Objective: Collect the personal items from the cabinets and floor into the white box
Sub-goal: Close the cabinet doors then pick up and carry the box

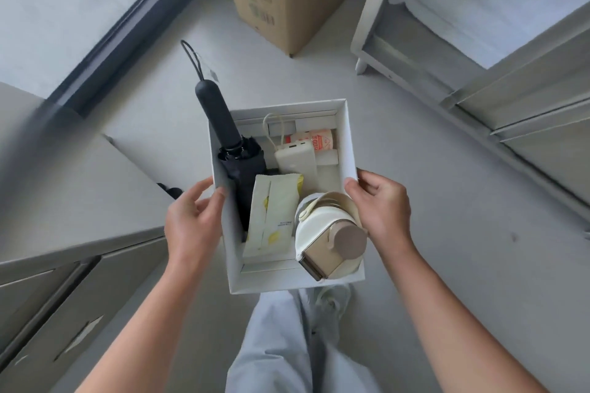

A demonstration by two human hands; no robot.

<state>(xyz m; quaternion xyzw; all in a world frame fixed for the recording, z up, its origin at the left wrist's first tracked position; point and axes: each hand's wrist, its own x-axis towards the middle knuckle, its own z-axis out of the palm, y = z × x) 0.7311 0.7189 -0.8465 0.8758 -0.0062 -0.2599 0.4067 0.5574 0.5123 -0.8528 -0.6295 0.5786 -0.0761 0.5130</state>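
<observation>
Nearest the camera: pale trousers [281,344] and a light shoe [332,297], directly under the box [349,137]. The box is white, open-topped, and carried clear of the floor [431,217].

Left hand [191,220]: closed on the box's left wall, thumb lying over the rim, fingers outside. Right hand [380,204]: closed on the right wall near the rim in the same manner. Both grips sit high on the walls; whether any fingers reach under the base cannot be told.

Contents, near to far: a cream bottle [329,239] with a tan cap, lying at the near right corner; a tissue pack [271,214] leaning beside it; a cream power bank [295,158] with a looped cord; an orange-printed tube [319,140] against the far wall. A black umbrella [230,143] stands aslant in the left side, its handle and strap projecting well past the rim.

Beyond: a grey cabinet [64,201] at left, with a small dark object [172,191] at its edge near the left hand, nature unclear. A cardboard carton [287,3] stands farther off; a pale cabinet [479,73] is at right.

Assessment: collection looks well advanced; the box is in transit. Recommended handling: keep the box level, since the bottle loads the near right corner and the umbrella overhangs the far left. Shift the fingers lower for support. Check the dark object before closing out.
</observation>
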